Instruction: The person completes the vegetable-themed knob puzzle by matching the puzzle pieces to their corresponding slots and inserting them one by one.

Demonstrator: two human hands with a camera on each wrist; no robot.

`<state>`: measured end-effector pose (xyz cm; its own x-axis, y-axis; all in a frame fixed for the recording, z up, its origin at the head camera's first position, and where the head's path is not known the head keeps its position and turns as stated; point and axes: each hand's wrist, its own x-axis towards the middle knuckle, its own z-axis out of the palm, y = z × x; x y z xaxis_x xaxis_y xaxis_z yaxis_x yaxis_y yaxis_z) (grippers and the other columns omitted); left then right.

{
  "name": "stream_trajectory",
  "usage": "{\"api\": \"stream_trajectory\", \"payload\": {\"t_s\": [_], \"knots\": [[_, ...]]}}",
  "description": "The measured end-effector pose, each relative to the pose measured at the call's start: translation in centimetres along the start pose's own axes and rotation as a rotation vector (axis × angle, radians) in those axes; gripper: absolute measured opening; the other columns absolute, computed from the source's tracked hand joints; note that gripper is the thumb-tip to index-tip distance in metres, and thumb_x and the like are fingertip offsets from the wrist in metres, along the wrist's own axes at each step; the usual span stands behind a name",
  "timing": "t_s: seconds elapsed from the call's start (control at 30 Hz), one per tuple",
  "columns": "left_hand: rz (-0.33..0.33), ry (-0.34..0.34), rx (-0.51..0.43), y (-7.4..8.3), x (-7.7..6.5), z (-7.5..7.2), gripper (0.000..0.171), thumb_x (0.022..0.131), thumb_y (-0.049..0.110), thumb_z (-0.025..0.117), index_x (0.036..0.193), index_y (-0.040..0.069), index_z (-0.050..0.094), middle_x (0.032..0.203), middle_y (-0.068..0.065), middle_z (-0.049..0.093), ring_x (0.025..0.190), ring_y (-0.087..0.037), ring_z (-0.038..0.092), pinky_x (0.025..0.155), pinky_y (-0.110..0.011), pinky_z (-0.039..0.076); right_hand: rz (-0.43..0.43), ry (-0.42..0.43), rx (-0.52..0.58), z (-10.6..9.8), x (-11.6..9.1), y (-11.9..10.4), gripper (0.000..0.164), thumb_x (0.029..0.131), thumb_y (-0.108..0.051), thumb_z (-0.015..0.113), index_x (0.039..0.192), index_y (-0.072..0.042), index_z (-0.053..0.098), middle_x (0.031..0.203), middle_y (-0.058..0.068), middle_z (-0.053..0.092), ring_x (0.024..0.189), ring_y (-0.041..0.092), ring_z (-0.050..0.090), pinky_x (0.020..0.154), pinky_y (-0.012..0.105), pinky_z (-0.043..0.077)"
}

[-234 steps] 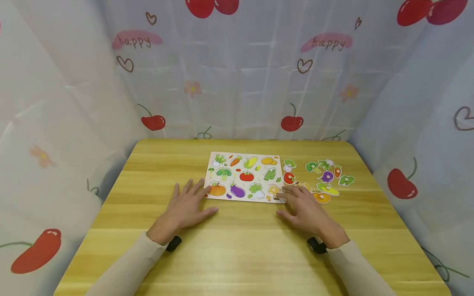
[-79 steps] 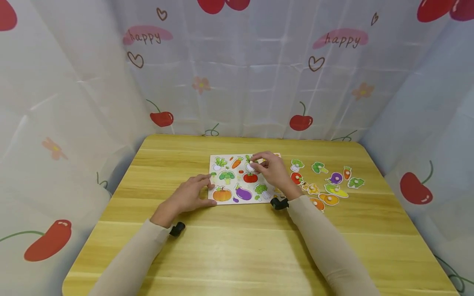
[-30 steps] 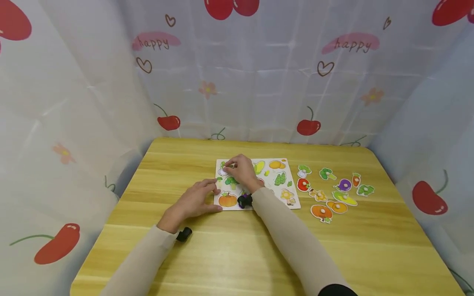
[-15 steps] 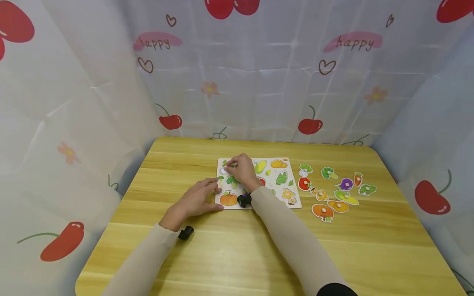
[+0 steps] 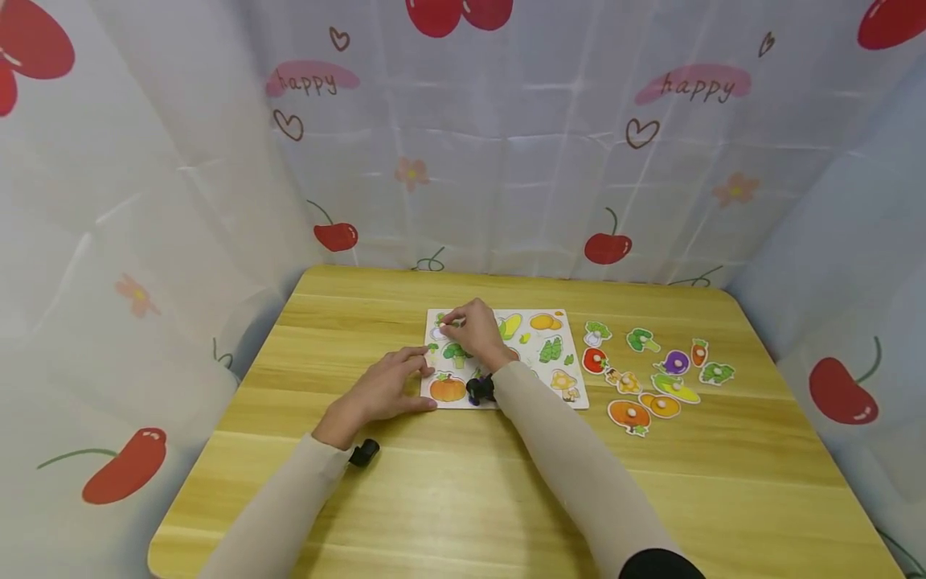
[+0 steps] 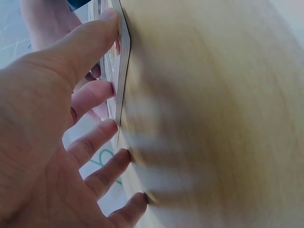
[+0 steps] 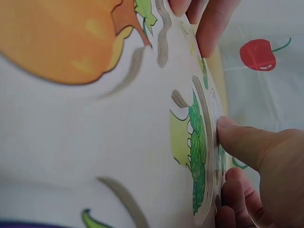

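A pale wooden vegetable puzzle board (image 5: 526,317) lies on the table with printed recesses. My right hand (image 5: 479,334) reaches across it to the far left corner and pinches a turnip puzzle piece (image 5: 437,332) by its knob, over the turnip picture. The right wrist view shows that thumb (image 7: 237,137) low over the board, beyond the broccoli recess (image 7: 198,161). At the board's left side, my left hand (image 5: 383,388) rests with spread, relaxed fingers. In the left wrist view its thumb (image 6: 95,33) lies on the near corner; its lower fingertips touch the tabletop.
Right of the board lie several loose knobbed pieces, among them bok choy (image 5: 596,333), tomato (image 5: 596,360), eggplant (image 5: 676,362), corn (image 5: 675,387) and pumpkin (image 5: 629,415). A cherry-printed curtain (image 5: 492,193) encloses the table (image 5: 448,490) at the back and sides.
Earlier, my right hand lay at the board's right edge; it then carried the turnip piece leftward to the far left corner. Over the last second both hands have stayed nearly still.
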<state>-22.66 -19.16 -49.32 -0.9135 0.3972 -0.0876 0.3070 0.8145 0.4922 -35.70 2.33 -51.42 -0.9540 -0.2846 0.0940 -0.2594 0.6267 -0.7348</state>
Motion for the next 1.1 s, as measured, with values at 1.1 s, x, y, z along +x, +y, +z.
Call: {"api": "stream_trajectory", "payload": {"t_s": [1.1], "knots": [[-0.023,-0.022,-0.016,0.4,-0.2,-0.2,0.039,0.101,0.045,0.093,0.122,0.018,0.075,0.188,-0.013,0.043,0.171,-0.05,0.043,0.137,-0.073,0.04,-0.032,0.022,-0.044,-11.2,-6.3,4.0,0.032,0.111,-0.014,0.081,0.142,-0.008,0.083,0.146,0.021,0.073,0.132,0.043,0.075,0.105,0.059,0.068]]}}
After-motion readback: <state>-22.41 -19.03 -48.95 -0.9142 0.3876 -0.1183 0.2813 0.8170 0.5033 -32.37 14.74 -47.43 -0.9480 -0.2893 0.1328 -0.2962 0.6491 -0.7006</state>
